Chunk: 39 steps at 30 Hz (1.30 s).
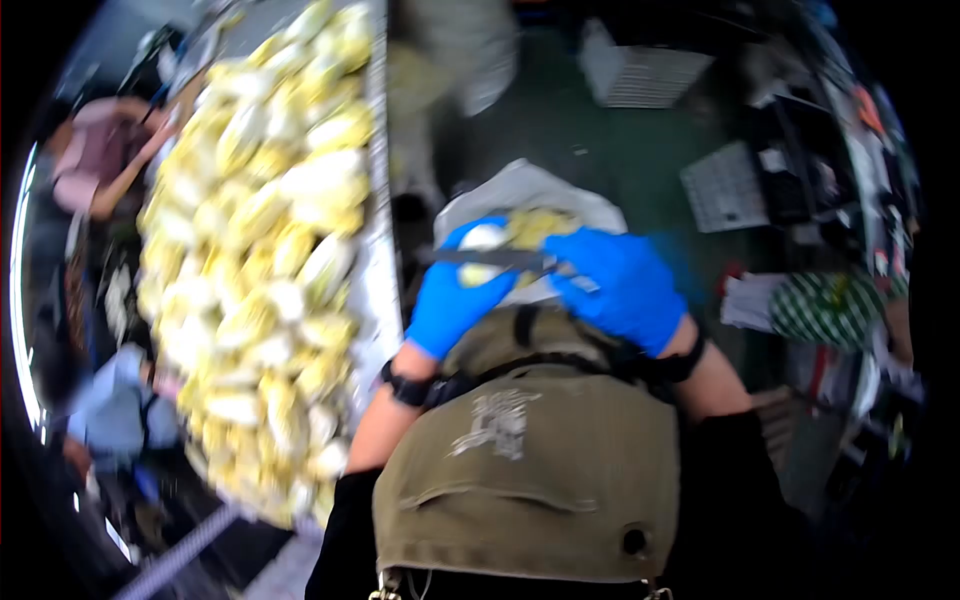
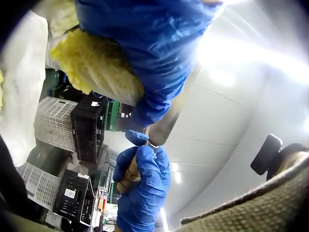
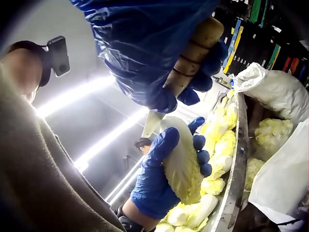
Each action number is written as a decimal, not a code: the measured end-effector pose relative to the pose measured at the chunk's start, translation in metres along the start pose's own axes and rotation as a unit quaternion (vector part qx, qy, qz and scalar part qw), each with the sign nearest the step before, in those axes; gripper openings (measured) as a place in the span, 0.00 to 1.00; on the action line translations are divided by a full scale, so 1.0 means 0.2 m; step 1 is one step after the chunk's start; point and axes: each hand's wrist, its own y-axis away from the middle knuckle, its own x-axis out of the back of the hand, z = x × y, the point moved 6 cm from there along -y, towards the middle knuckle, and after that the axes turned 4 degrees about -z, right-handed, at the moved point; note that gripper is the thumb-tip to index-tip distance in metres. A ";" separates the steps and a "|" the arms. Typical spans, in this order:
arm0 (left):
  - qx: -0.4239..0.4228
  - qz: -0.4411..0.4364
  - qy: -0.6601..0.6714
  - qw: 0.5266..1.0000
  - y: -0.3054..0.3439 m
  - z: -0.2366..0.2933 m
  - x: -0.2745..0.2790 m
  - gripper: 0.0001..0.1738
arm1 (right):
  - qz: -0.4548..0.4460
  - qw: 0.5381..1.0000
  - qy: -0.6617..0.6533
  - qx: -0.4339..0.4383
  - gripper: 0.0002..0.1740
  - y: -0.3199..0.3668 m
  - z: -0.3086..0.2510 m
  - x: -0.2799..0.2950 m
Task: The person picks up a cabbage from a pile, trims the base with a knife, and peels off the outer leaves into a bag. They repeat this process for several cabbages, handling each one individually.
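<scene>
- A left hand in a blue glove grips a pale cabbage, fingers and thumb curled round its sides, in front of a worker's olive apron.
- The right hand, gloved to match, closes its fingers round the wooden handle of a knife, the blade crossing just beside the cabbage's white base.
- The cabbage is held off the tabletop, beyond the right edge of a metal-rimmed table.
- A heap of cabbages covers the table up to that edge.
- A white plastic bag lies open by the hands, holding what appear, through the blur, to be yellow leaves.
- Across the table stands a person in pink.
</scene>
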 end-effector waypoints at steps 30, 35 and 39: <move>0.143 -0.065 0.235 0.959 0.03 -0.21 -0.15 0.32 | 0.010 0.981 -0.044 -0.191 0.14 0.37 0.47 -0.22; 0.174 -0.057 0.295 0.938 0.03 -0.22 -0.17 0.33 | 0.020 0.979 -0.047 -0.199 0.13 0.38 0.47 -0.21; 0.208 -0.043 0.355 0.910 0.03 -0.26 -0.18 0.33 | 0.031 0.979 -0.054 -0.195 0.13 0.39 0.47 -0.21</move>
